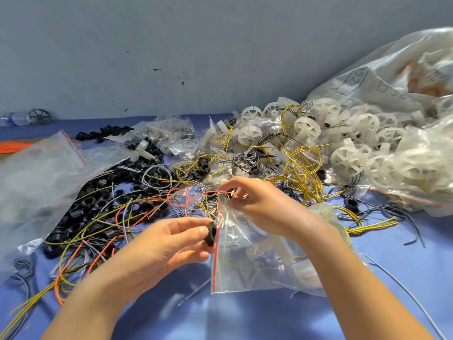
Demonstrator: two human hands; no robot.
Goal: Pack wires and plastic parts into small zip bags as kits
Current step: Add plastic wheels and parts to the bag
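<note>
Film of the zip bag (247,268), lying on the desk (245,317), looks thin, limp and slippery, so its stiffer red-striped mouth is probably the best hold, where the right hand (259,204) pinches the top while the left hand (159,244) pinches a light, hard black ring (211,233) beside the opening.

Shiny blue surface (245,315), pretty much buried. Yellow wire tangle (304,168) in the middle: heap of black rings (98,204) left of it, pile of white spoked wheels (353,158) right of it, small filled zip bags (176,136) behind it.
</note>
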